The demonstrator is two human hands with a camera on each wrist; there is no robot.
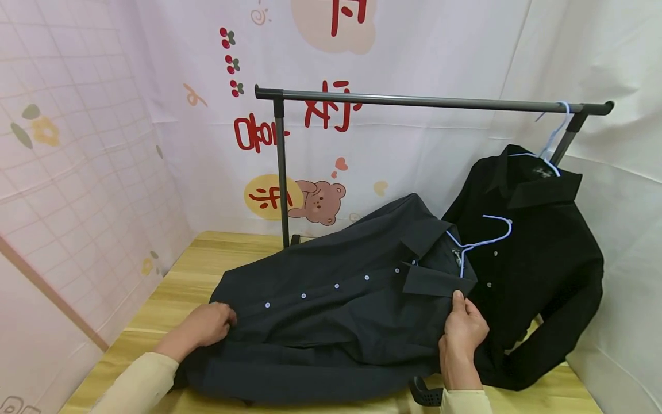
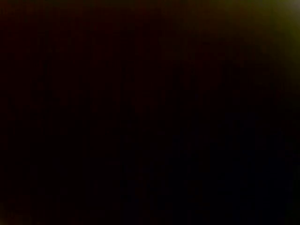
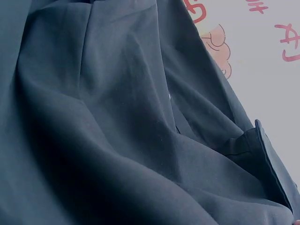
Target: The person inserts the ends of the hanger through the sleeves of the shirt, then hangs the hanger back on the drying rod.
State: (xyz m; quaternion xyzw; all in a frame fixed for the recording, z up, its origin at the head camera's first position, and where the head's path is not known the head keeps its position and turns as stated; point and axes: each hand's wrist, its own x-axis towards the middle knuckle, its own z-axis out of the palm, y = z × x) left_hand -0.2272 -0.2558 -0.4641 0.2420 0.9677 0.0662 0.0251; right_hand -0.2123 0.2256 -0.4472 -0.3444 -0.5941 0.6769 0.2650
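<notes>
A dark button-up shirt (image 1: 320,322) lies stretched sideways, its collar to the right and its hem to the left. A light blue hanger (image 1: 488,243) sits inside its neck, with the hook pointing right. At the hem end, my left hand (image 1: 207,324) grips the fabric with curled fingers. My right hand (image 1: 462,328) pinches the shirt just below the collar, thumb on top. In the right wrist view, folds of the shirt (image 3: 117,117) fill most of the picture. The left wrist view is almost wholly dark.
A dark metal rack (image 1: 414,100) stands behind the shirt. At its right end a black shirt (image 1: 548,247) hangs from a blue hanger (image 1: 555,135). The wooden table (image 1: 150,322) shows at the left. A printed white cloth (image 1: 429,52) covers the back wall.
</notes>
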